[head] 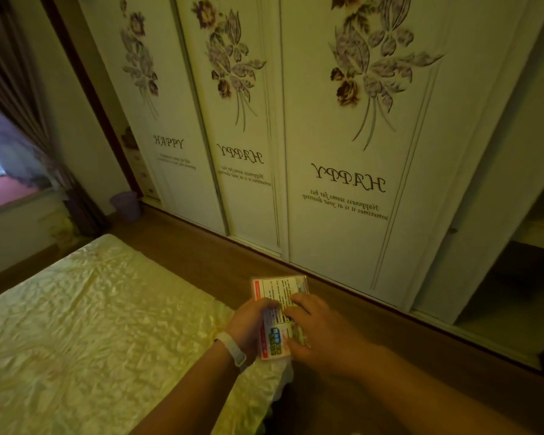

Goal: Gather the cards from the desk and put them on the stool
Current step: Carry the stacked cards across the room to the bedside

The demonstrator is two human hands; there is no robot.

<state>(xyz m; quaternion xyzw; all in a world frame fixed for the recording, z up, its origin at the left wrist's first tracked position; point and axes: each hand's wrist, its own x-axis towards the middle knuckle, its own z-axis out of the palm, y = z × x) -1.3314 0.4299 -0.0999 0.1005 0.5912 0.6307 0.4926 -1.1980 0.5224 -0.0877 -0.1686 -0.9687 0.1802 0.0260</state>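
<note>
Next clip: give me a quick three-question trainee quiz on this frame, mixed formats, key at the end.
1. True or false: the stack of cards is lying on the bed.
2. Which wrist wears the white wristband?
A. left
B. right
C. neither
3. Fill in: the large word printed on each wardrobe door is ____.

Key:
1. False; the left hand and right hand hold the stack between them, above the bed's edge and the wooden floor.
2. A
3. HAPPY
</note>
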